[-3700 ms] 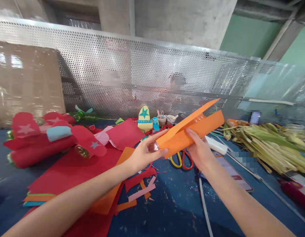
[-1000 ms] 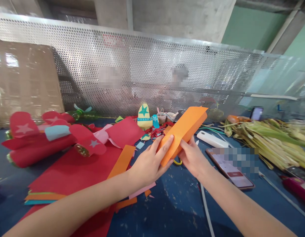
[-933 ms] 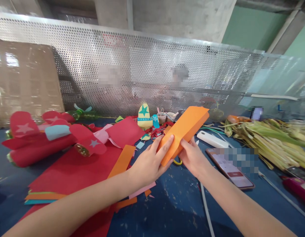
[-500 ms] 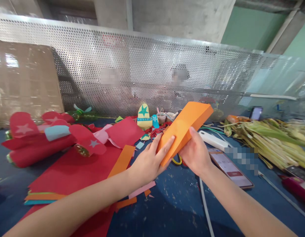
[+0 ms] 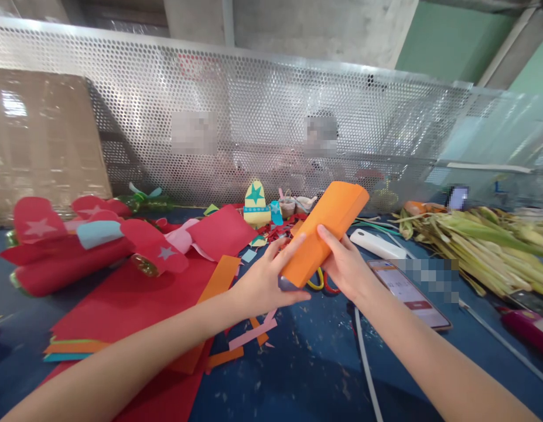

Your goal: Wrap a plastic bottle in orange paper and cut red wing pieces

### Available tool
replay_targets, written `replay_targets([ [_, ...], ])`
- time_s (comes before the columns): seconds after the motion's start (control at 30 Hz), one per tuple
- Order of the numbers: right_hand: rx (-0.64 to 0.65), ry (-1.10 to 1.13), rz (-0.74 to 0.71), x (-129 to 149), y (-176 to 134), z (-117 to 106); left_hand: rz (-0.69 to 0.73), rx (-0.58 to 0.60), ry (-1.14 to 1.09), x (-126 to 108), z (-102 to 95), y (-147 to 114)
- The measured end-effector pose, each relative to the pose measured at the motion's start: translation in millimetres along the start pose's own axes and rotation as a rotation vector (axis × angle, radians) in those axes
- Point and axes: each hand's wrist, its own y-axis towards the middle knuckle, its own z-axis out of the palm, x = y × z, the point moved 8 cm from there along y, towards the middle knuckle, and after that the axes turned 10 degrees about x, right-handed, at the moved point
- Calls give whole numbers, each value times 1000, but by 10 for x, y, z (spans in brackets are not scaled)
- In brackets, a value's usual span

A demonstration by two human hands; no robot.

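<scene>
Above the middle of the table I hold an orange sheet of paper (image 5: 326, 225) curled into a tube, tilted up to the right. Its upper edges overlap at the far end. A dark rounded surface (image 5: 290, 283) shows at the tube's near end; I cannot tell what it is. My left hand (image 5: 267, 275) grips the near left side with the fingers on top. My right hand (image 5: 345, 264) holds the right side, its thumb pressed on the paper. Beneath the hands lie scissors with yellow and red handles (image 5: 316, 280), partly covered.
At left lie red sheets (image 5: 135, 299) and a red paper-covered plane model (image 5: 73, 261). Paper scraps (image 5: 252, 335) are scattered near the middle. A phone (image 5: 409, 296), a white handled tool (image 5: 377, 243) and dried husks (image 5: 486, 246) lie at right. A perforated metal screen (image 5: 262, 88) stands behind.
The orange paper has gone from a flatter, boxy fold to a rounder tube. My right thumb has moved onto its top, and my left fingers have shifted toward its near end.
</scene>
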Motion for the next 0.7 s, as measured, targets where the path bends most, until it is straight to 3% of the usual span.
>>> replay_targets([
  [0.07, -29, 3, -1, 50, 25, -47, -45, -2, -205, 68, 12, 15],
  [0.17, -66, 3, 16, 99, 55, -120, -174, 114, -590, 157, 186, 18],
  [0.23, -77, -2, 39, 99, 66, -152, -222, 164, -842, 133, 278, 8],
  [0.33, -74, -9, 66, 72, 62, -158, -274, 146, -1083, 61, 286, -5],
  [0.5, -58, 3, 59, 51, 11, -88, -481, 172, -1190, 71, 332, -87],
  [0.7, -39, 19, 32, 95, -20, -7, -439, 99, -952, 117, 235, -76],
])
